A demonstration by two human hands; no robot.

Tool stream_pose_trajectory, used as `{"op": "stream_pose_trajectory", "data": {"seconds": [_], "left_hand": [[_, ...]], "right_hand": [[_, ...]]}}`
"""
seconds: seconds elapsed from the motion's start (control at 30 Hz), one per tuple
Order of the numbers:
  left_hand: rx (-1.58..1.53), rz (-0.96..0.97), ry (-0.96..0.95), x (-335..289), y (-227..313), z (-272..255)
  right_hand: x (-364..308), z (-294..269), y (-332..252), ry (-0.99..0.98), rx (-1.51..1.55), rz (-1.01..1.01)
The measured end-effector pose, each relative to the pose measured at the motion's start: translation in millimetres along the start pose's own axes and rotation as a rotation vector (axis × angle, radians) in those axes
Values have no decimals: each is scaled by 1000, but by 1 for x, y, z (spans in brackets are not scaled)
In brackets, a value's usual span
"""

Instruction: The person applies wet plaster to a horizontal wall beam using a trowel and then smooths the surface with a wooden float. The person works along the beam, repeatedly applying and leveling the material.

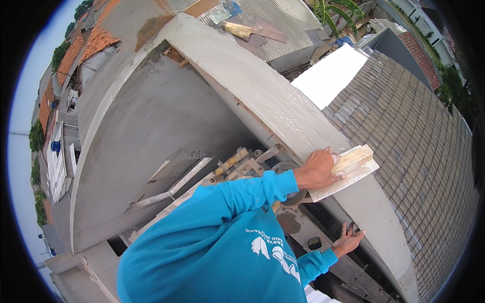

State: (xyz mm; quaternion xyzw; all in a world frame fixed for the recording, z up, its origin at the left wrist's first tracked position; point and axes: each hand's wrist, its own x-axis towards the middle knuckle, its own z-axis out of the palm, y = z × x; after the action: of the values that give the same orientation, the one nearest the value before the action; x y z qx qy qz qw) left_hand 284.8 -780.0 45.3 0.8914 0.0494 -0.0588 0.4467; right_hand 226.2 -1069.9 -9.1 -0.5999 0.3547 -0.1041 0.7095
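Two hands in view, both in bright blue long sleeves. One hand (318,169), probably the left though the twisted body makes sides uncertain, is clamped on the pale wooden block handle of a flat wooden plastering float (348,171), pressed on the grey cement top of the curved parapet wall (262,91). Other hand (347,240), fingers spread apart, rests flat against the wall's side lower down, holding nothing.

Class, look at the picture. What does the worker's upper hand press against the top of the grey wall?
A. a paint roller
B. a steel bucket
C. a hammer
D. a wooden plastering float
D: the hand grips the block handle of a flat wooden float lying on the wall top.
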Motion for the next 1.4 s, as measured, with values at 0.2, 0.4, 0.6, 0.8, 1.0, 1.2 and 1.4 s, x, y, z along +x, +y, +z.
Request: {"op": "stream_pose_trajectory", "data": {"seconds": [0.2,0.4,0.6,0.8,1.0,1.2,1.4], "left_hand": [[-75,-159,290,18,-54,-132],[282,-405,680,5,-196,-318],[527,-561,807,10,-319,-452],[615,-639,635,22,-353,-443],[641,-201,635,9,-257,-292],[383,-5,471,-7,-173,-235],[636,-328,797,1,-277,-371]], "right_hand": [[0,-6,-1,-53,-53,-18],[-6,1,-11,-43,-94,7],[1,-20,-12,-263,76,48],[3,-18,-15,-203,-9,26],[-16,7,-27,-214,-60,38],[41,-55,-5,-491,-205,13],[-22,10,-38,-233,73,109]]}}
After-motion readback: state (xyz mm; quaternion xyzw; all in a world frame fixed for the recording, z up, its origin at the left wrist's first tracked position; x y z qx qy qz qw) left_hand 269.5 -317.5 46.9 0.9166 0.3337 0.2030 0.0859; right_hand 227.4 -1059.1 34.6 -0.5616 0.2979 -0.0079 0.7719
